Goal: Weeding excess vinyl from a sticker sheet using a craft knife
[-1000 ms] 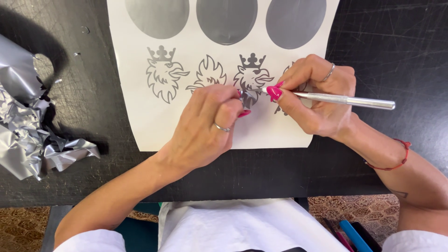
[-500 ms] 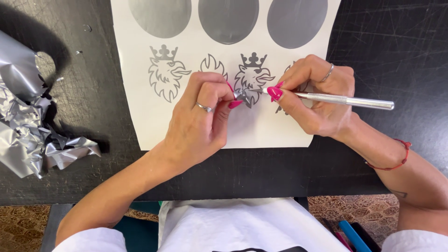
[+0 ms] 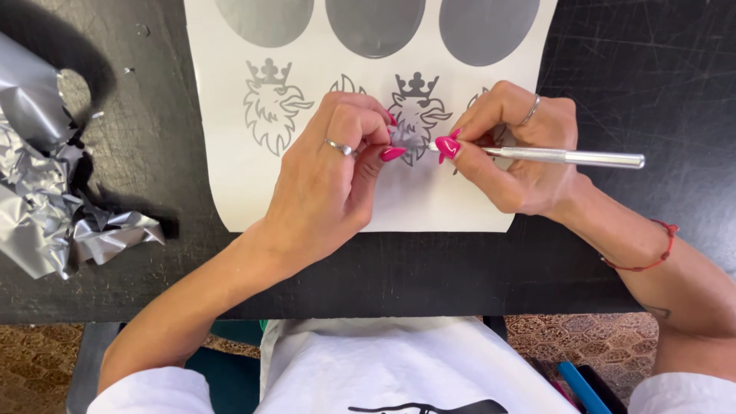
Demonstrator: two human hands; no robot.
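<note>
Pinching grips: left hand [image 3: 330, 184] on silver scrap [image 3: 404, 136], right hand [image 3: 521, 161] on knife [image 3: 567, 157], blade tip hidden.

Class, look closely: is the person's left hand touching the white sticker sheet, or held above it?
Touching. In the head view, the left hand lies on the white sticker sheet, its fingers pinching a grey scrap beside the crowned emblem.

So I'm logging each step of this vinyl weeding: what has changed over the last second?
The left hand curled its fingers up and now pinches a small grey scrap of vinyl at the crowned griffin decal, lifting it off the white backing sheet. The right hand kept its grip on the silver craft knife, tip at the same spot. The sheet and the crumpled silver waste stayed put.
</note>
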